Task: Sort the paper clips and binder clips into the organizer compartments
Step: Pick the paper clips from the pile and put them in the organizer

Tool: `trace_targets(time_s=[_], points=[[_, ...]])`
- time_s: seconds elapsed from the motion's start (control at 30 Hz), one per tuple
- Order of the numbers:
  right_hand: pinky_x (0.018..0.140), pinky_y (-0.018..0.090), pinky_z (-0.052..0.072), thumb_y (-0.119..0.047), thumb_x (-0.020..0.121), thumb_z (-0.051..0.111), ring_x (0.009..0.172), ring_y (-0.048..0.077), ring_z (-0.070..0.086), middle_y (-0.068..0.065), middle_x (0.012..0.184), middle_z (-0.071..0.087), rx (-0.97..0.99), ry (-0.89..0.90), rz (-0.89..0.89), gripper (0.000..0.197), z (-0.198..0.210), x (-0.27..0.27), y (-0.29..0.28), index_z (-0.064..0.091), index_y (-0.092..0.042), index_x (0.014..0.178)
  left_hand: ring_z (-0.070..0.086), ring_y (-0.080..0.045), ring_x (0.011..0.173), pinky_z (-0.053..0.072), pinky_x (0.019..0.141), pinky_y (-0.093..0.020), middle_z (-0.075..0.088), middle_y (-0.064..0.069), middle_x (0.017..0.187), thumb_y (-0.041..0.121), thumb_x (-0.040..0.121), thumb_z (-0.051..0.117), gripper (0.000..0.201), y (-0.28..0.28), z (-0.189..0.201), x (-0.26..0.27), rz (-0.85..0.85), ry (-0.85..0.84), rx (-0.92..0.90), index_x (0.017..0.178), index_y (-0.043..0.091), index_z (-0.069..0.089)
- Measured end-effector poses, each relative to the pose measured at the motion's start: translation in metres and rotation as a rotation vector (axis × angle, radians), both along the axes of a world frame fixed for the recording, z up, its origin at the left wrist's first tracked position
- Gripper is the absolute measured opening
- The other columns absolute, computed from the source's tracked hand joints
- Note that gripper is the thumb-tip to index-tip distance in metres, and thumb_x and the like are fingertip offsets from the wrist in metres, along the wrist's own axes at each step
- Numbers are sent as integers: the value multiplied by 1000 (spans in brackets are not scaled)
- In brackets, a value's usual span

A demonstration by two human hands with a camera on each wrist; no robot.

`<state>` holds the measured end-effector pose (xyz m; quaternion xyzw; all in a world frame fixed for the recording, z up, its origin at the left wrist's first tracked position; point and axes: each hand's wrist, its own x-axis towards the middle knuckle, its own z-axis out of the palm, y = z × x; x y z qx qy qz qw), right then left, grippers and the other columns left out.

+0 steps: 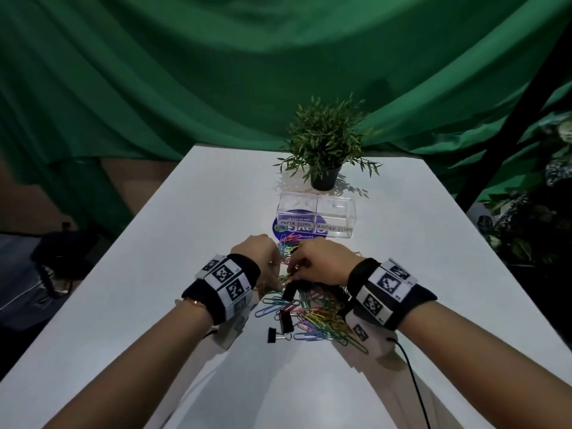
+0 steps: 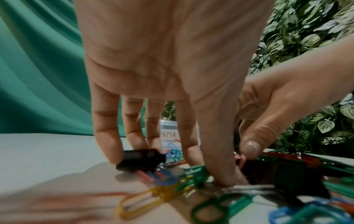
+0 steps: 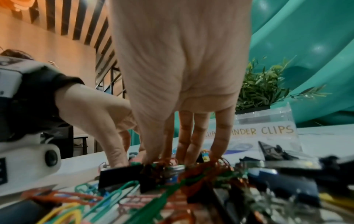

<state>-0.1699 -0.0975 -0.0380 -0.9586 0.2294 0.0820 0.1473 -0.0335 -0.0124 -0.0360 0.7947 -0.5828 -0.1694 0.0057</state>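
The left hand reaches down into the near edge of the pile, fingers extended toward the table; in the left wrist view its fingertips touch a small black binder clip and the thumb presses among green and yellow paper clips, but blur hides whether anything is actually pinched. The right hand comes in just beside it, fingers pointing down into the heap, thumb and forefinger drawn together over what looks like a pink clip; I cannot tell if it has hold of it.

The paper clips lie in a tangled, many-coloured heap under and behind both hands, with several black binder clips mixed in. Beyond the hands stands the clear organizer, its left compartment labelled PAPER CLIPS, its right BINDER CLIPS; some coloured clips seem to sit in the left one already.

Paper clips are light, springy wire and likely to hook one another, so a lifted one may drag others along; best pinched at a loop end. Binder clips are stiffer and heavier, and are best taken by the black body or the wire handles.

A potted plant stands behind the organizer.
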Motion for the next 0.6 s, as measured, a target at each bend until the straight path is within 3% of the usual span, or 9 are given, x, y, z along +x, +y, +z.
trace_targets(time_s=[0.1,0.2,0.3,0.37,0.43,0.53,0.6], points=[[77,34,50,-32,84,68,95,19,62,2,105,67,51,-24,-27,23,-2,-3,-4,72,-23,104,47,-24,111,45,82,-33,52,-4,110,36,71,80,25,1,-2,0,-24,-74,11,87,19,73],[78,28,49,-22,85,68,89,14,58,3,102,68,142,-32,-16,20,0,-14,-14,72,-19,105,40,-25,114,43,87,-35,48,-4,114,35,75,76,19,0,-5,3,-86,-125,-33,86,20,74],[70,14,39,-19,84,71,84,7,51,-3,93,60,132,-43,-6,24,1,-29,-21,73,-19,108,48,-19,98,45,79,-29,57,-5,103,24,78,75,14,-3,-6,8,-120,-6,-39,85,12,75],[73,18,44,-18,81,74,81,7,53,-7,86,58,118,-56,-28,23,1,-36,-23,75,-18,103,54,-12,74,43,65,-20,66,-3,83,17,80,74,11,-4,-4,12,-103,121,-59,83,7,74],[73,22,46,-18,78,75,77,7,55,-10,80,59,98,-53,-47,17,1,-43,-23,76,-16,95,51,-5,60,40,58,-14,60,5,65,15,81,73,10,-6,0,15,-59,212,-121,82,5,72],[71,25,48,-19,80,72,77,12,59,-2,87,70,19,-52,-51,12,3,-46,-22,75,-16,90,55,-4,58,46,56,-15,59,7,64,12,81,73,7,-10,6,22,16,314,-239,81,6,71],[73,29,52,-22,79,69,83,16,64,0,93,72,-27,-41,-65,17,5,-43,-19,72,-18,95,63,-10,58,54,52,-17,65,-1,67,5,84,69,3,-14,13,25,71,482,-297,85,3,69]])
